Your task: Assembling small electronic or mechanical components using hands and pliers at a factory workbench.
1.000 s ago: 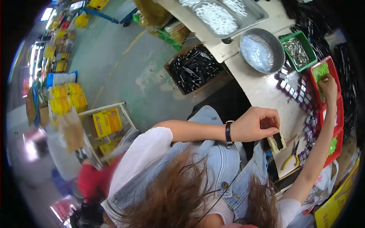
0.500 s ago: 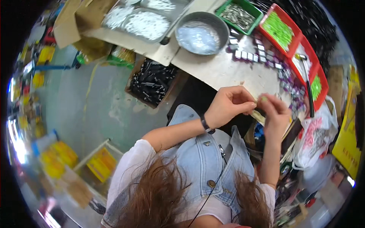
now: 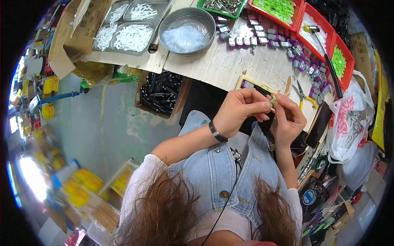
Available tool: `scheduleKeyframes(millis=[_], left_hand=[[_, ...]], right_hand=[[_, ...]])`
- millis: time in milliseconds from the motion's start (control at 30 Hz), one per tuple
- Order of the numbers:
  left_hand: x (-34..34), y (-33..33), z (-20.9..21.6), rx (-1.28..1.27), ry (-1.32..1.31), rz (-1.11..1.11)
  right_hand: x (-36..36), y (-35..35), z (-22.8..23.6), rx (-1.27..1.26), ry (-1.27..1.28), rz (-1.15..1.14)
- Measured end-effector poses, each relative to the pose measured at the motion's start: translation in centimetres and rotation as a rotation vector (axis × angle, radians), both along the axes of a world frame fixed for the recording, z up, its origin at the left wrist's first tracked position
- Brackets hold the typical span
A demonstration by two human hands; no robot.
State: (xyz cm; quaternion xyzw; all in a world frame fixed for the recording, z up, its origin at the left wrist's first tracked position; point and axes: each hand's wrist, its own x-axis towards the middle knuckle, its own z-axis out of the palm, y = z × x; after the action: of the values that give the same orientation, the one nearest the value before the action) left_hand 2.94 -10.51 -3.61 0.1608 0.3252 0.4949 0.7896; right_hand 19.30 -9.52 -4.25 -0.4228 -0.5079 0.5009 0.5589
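Observation:
My hands meet in front of my chest at the table edge. A small light-green plastic piece (image 3: 273,99) sits where their fingertips come together. My right hand (image 3: 289,119) pinches this piece between thumb and forefinger. My left hand (image 3: 240,110), with a dark band on its wrist, is closed with thumb against forefinger right beside it; whatever lies in that pinch is too small to make out. Just beyond the hands is a pale yellow frame (image 3: 242,78), partly covered by them. To their right lie yellow-handled pliers (image 3: 305,98).
Purple-and-silver blocks (image 3: 273,37) spread over the table (image 3: 223,67). Beyond them are red trays (image 3: 298,18) with green and white pieces, a hammer (image 3: 328,61) across them. A metal bowl (image 3: 211,30), a divided tray (image 3: 154,24) and a box of black parts (image 3: 180,96) are leftward.
The view has shifted, bringing the pliers and yellow frame into clearer sight. My right fingertips have moved in against my left ones, with the green piece now between them.

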Motion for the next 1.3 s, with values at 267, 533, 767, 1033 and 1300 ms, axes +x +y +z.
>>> scheduleKeyframes(millis=[267, 533, 767, 1033, 1300], left_hand=[[3.2, -1.9, -1.0, 0.413, 0.535, 0.471], [2.0, -0.1, -2.1, 0.269, 0.42, 0.273], [2.0, -0.6, -2.4, 0.419, 0.58, 0.337], [0.9, -0.9, -4.3, 0.582, 0.691, 0.371], [-1.9, 1.3, -5.4, 1.18, 1.252, 0.424]], right_hand=[[-0.3, -1.2, 1.5, -0.198, -0.11, -0.019], [-0.3, 1.2, 1.0, -0.139, -0.111, 0.033], [-1.2, 0.7, -0.2, 0.032, -0.238, -0.056], [-1.5, 0.6, -0.8, 0.012, -0.421, 0.053], [-0.7, 3.4, -0.8, 0.196, -0.805, 0.141]])
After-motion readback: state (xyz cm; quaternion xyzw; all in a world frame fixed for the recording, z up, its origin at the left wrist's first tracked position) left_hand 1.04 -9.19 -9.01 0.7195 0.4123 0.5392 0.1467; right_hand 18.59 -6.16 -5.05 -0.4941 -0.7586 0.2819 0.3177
